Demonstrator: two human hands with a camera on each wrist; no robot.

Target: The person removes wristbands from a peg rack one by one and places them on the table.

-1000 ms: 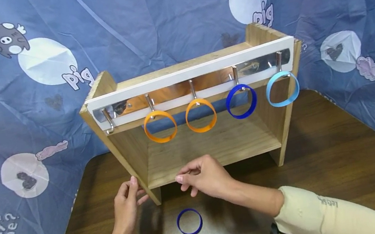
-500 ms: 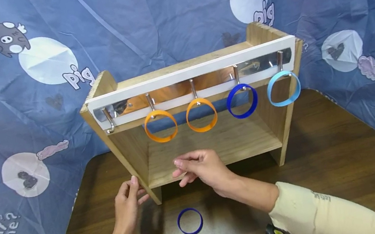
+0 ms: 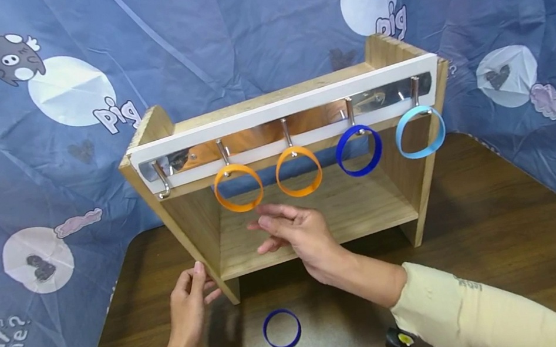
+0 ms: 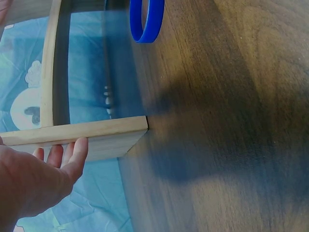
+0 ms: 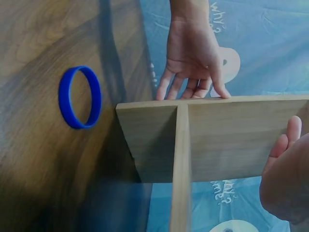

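Several wristbands hang on the hooks of a wooden shelf (image 3: pixel 315 210): an orange wristband (image 3: pixel 241 207), another orange wristband (image 3: pixel 301 191), a dark blue wristband (image 3: pixel 361 169) and a light blue wristband (image 3: pixel 422 151). The leftmost hook (image 3: pixel 161 181) bears none. On the table lies one more dark blue wristband (image 3: pixel 284 346), also seen in the right wrist view. My left hand (image 3: pixel 188 304) rests against the shelf's left side panel, fingers extended along its outer face. Just below the left orange wristband, my right hand (image 3: pixel 304 241) holds nothing, its fingers partly spread; whether a fingertip touches the band is unclear.
The shelf stands on a dark wood table (image 3: pixel 501 207). A white strip (image 3: pixel 269 114) with a metal plate carries the hooks. Behind it hangs a blue patterned cloth (image 3: pixel 174 45). A small black object (image 3: pixel 395 344) shows beside the right sleeve.
My right hand has risen from the shelf's lower front edge toward the left orange wristband, its fingers spreading. The left hand, the shelf and the wristbands have stayed in place.
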